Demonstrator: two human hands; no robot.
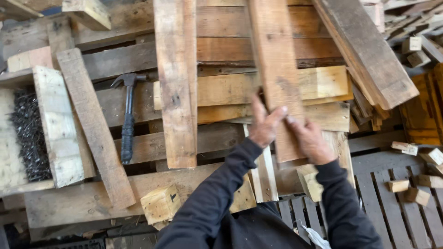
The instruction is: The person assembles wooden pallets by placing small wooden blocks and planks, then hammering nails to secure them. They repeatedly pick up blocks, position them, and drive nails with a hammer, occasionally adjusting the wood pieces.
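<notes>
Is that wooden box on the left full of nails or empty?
Not empty: the wooden box holds a dark heap of nails between its pale walls. How deep the heap goes cannot be told.

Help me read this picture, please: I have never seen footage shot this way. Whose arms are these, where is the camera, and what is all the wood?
The one picture comes from a camera worn on a person's head, looking down at their own two arms in dark sleeves. Both the left hand and the right hand grip the near end of a long reddish plank. Under it lies a pile of pallet boards. To the left lie a black claw hammer and a wooden box of dark nails. A small wood block sits near the person.
</notes>
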